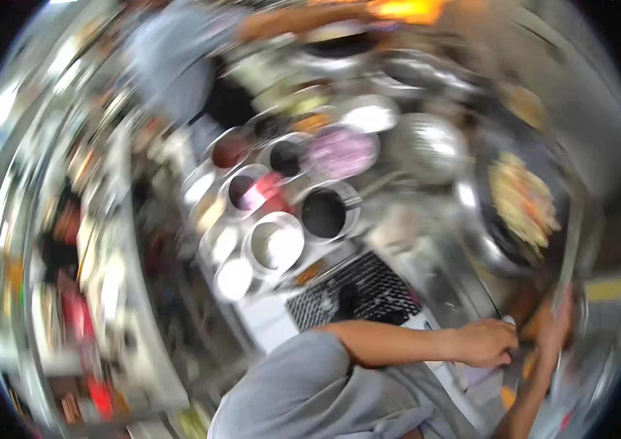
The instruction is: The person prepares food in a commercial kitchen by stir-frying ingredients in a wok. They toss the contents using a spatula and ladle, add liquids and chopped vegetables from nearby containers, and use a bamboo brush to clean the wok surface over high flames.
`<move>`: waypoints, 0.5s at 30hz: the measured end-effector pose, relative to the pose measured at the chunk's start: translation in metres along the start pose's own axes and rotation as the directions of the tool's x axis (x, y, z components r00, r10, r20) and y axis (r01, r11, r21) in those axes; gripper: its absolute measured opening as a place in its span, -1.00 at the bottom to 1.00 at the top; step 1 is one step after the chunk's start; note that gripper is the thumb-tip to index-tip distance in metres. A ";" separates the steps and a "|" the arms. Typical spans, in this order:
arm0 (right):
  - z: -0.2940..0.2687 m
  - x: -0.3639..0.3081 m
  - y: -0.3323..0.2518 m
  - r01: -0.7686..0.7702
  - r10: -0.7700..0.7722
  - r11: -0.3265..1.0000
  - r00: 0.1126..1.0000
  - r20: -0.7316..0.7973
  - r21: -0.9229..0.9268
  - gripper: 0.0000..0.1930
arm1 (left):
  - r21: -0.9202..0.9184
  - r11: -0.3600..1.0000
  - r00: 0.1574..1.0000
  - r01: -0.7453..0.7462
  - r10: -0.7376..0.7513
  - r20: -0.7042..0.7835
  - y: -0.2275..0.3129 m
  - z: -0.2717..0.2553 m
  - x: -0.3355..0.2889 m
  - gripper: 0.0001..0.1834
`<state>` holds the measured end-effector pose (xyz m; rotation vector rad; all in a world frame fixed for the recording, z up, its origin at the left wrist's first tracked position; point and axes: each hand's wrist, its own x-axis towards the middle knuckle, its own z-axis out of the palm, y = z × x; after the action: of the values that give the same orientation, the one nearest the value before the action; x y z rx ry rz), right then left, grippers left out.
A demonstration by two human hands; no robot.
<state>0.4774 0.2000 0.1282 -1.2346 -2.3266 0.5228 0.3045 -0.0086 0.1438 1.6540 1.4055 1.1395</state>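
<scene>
My left hand (pixel 487 342) is closed in a fist low on the right, beside the metal counter edge. What it grips, if anything, is hidden. Further right, my right hand (pixel 555 322) is wrapped around a long-handled metal utensil (pixel 574 234), whose shaft runs up along the wok's right side; its working end cannot be made out. Pale yellow noodle-like food with orange bits (pixel 521 201) lies in the dark wok (pixel 497 241), ahead of both hands. Motion blurs the picture.
Left of the wok sit a round perforated strainer (pixel 431 148) and several metal pots of ingredients, one holding something pinkish-purple (pixel 341 152). A black grate (pixel 354 289) is nearer me. Another person's arm (pixel 299 20) reaches toward an orange flame (pixel 409 9) at the back.
</scene>
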 end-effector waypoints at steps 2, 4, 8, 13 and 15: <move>-0.019 0.012 0.012 0.109 -0.118 0.972 0.993 0.032 0.207 -0.38 | 0.073 0.994 0.968 -0.087 0.101 -0.229 0.009 -0.045 -0.031 -0.69; -0.034 0.031 0.010 -0.325 0.203 0.858 0.926 0.318 0.397 -0.42 | 0.126 0.990 0.856 0.063 0.012 -0.518 0.016 -0.102 -0.092 -0.70; -0.011 0.029 -0.021 -0.380 0.236 0.706 0.922 0.308 0.598 -0.39 | 0.109 0.924 0.390 0.367 -0.046 -0.920 0.016 -0.161 -0.238 -0.72; -0.021 -0.023 -0.142 -0.509 0.442 0.547 0.850 0.287 0.664 -0.81 | -0.293 0.801 -0.346 0.522 -0.115 -0.931 0.008 -0.158 -0.475 -0.68; -0.016 -0.003 -0.104 -0.524 0.364 0.483 0.849 0.384 0.701 -0.79 | -0.478 0.716 -0.635 0.508 -0.064 -0.770 0.010 -0.142 -0.582 -0.69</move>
<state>0.4179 0.1449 0.1953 -1.3146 -1.4718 1.7068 0.1567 -0.5879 0.0969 -0.9405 2.9298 1.9279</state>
